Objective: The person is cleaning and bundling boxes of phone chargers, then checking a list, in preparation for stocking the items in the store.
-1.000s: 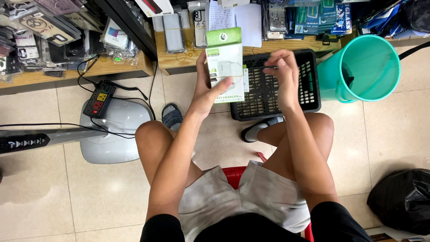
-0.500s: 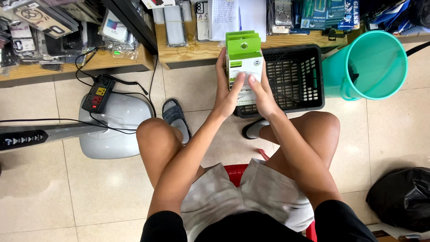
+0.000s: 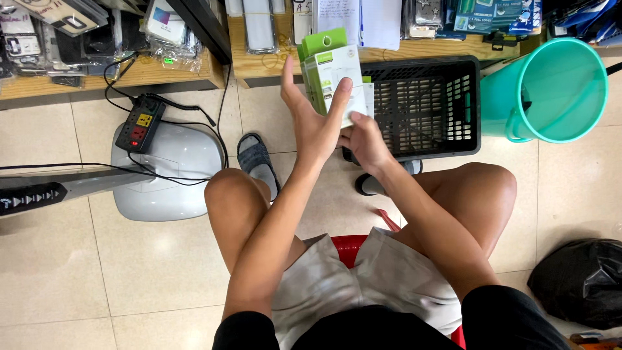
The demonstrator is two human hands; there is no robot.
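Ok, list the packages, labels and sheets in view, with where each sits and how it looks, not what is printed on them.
Green-and-white rectangular cardboard box: held upright by the left hand and right hand, in front of the black plastic basket.
Clear-bagged flat packages: on the wooden shelf, upper left.
White paper sheets: at the top centre of the view.
Teal flat packets: top right on the shelf.

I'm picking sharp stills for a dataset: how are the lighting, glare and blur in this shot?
Head view: even indoor light with soft shadows under the knees; mild sheen on the floor tiles; left hand, right hand and green-and-white box look sharp, with no obvious motion blur; wide-angle bending at the edges.
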